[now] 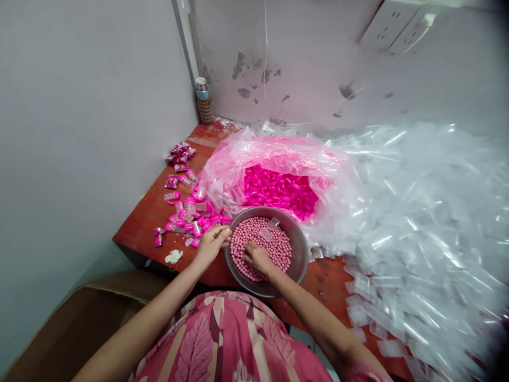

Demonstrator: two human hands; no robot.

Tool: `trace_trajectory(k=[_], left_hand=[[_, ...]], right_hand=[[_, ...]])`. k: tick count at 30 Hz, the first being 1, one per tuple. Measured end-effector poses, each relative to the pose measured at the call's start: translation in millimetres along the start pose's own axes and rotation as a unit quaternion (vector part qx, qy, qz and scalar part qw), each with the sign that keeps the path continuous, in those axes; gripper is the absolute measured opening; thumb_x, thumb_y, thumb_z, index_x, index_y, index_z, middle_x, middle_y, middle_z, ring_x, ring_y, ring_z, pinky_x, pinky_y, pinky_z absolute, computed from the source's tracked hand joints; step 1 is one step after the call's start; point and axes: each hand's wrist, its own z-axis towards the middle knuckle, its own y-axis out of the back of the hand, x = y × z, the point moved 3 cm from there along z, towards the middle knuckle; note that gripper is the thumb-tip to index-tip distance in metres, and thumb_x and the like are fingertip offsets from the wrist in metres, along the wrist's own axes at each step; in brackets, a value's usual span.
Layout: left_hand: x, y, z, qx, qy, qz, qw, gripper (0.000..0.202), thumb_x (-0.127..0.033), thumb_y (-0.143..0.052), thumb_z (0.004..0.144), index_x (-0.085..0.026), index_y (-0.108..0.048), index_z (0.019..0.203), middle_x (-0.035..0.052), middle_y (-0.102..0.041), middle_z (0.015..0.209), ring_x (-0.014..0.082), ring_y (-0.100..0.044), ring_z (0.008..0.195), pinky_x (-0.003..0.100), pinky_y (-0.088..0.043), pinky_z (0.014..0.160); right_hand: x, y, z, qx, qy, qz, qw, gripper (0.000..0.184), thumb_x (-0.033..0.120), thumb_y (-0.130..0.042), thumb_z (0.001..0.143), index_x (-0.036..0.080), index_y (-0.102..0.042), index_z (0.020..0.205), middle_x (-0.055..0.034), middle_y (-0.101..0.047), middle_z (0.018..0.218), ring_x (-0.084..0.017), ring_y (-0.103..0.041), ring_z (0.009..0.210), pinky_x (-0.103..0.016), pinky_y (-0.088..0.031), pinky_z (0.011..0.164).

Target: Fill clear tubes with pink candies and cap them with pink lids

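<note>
A grey metal bowl (299, 265) of small round pink beads (274, 246) stands at the table's front edge. My right hand (257, 258) reaches into it, fingers curled down among the beads, their tips partly hidden. At the bowl's left rim is my left hand (214, 243), its thumb and fingers drawn together; I cannot make out what is between them. Two small clear plastic containers (273, 223) lie on the beads. To the left, bead-filled clear containers with pink caps (191, 209) are heaped on the table.
Behind the bowl, an open plastic bag (222, 159) holds bright pink caps (278, 191). Clear empty containers (413, 228) cover the right side in a big pile. Small shiny packets (181, 154) and a white crumpled piece (174, 257) lie left. A woven holder (205, 110) stands in the corner.
</note>
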Motion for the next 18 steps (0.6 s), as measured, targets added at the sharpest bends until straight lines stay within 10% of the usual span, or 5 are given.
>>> trace_trajectory(k=[10, 18], left_hand=[[29, -34.4, -8, 0.072, -0.042, 0.045, 0.995, 0.041, -0.018, -0.065, 0.063, -0.018, -0.065, 0.104, 0.0061, -0.067, 0.104, 0.0235, -0.061, 0.097, 0.038, -0.042, 0.092], [42, -38.1, 13, 0.013, -0.019, -0.013, 1.000, 0.030, -0.021, -0.057, 0.071, -0.015, -0.066, 0.099, 0.0093, -0.066, 0.104, 0.0229, -0.060, 0.097, 0.040, -0.045, 0.090]], right_hand=[[21, 16, -20, -0.079, 0.032, 0.258, 0.962, 0.033, 0.039, -0.043, 0.086, 0.023, -0.048, 0.115, -0.0052, -0.061, 0.109, -0.017, -0.059, 0.097, -0.032, -0.047, 0.080], [1, 29, -21, -0.093, -0.034, 0.163, 0.982, 0.028, 0.032, -0.047, 0.083, 0.017, -0.056, 0.105, -0.0083, -0.062, 0.101, -0.018, -0.058, 0.093, -0.034, -0.045, 0.083]])
